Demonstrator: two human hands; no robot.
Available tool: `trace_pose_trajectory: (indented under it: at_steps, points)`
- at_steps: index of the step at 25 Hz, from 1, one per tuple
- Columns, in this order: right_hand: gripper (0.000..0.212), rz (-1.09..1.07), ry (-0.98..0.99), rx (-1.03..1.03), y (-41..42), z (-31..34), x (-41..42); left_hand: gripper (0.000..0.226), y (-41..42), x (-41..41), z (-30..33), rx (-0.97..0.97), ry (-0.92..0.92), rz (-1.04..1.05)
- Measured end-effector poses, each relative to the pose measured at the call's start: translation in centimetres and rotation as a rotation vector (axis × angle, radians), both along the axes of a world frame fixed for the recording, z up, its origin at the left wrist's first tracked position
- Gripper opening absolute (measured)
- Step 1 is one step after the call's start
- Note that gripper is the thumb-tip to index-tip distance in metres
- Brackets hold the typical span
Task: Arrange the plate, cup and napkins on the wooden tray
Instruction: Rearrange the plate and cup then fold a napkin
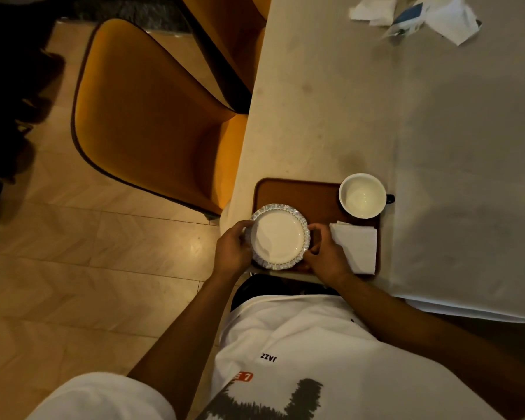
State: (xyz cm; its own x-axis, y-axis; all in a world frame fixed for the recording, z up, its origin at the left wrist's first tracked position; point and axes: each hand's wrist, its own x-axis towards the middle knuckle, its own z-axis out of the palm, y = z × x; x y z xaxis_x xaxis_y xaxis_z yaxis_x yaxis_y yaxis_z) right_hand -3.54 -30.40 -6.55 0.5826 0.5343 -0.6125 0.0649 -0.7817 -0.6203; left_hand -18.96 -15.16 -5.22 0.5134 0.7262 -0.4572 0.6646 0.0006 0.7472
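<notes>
My left hand (232, 248) and right hand (323, 253) clasp opposite rims of the white scallop-edged plate (278, 237), steadying it level on the brown wooden tray (300, 192) beside the folded white napkins (356, 247), near the white cup (362, 195).

1. Looks like a home dining area or small café: long cloth-covered table (437, 116) from 12 to 3 o'clock.
2. Mustard upholstered chairs (152, 116) pulled up at 10 to 11 o'clock.
3. Herringbone-patterned floor tiles (88, 268) at 8 to 9 o'clock.
4. Crumpled tissues (373, 10) lying at 1 o'clock.
</notes>
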Motion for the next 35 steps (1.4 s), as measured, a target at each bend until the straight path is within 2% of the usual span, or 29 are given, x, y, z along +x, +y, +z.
trace_pose_trajectory:
  at_steps: [6,14,18,22,25,29,32,35]
  points:
    - [0.056,0.097,-0.045,-0.011,-0.2,0.6,-0.4,0.043,-0.4,-1.0,-0.4,-0.029,-0.018,-0.01]
    - [0.057,0.099,-0.03,-0.035,0.0,0.3,0.0,0.039,-0.4,-0.6,-0.4,0.0,0.003,-0.04]
    - [0.052,0.089,0.014,-0.044,0.2,0.2,0.3,0.037,-0.2,-0.5,-1.2,0.097,0.14,-0.115]
    - [0.029,0.045,-0.031,-0.006,0.4,0.9,1.2,0.051,0.2,1.1,-0.5,0.289,0.316,-0.232]
    - [0.012,-0.04,-0.098,0.1,0.2,3.0,3.1,0.05,0.0,3.7,0.5,0.384,0.269,-0.294]
    - [0.008,-0.182,-0.286,0.251,-0.8,5.4,7.0,0.028,-0.6,9.5,0.8,0.271,0.062,-0.296]
    - [0.017,-0.336,-0.408,0.189,-2.2,5.5,10.6,0.024,-1.4,14.5,1.1,0.206,-0.056,-0.296]
    - [0.035,-0.4,-0.371,0.117,-3.6,4.2,13.5,0.035,-2.5,18.2,1.8,0.078,-0.074,-0.334]
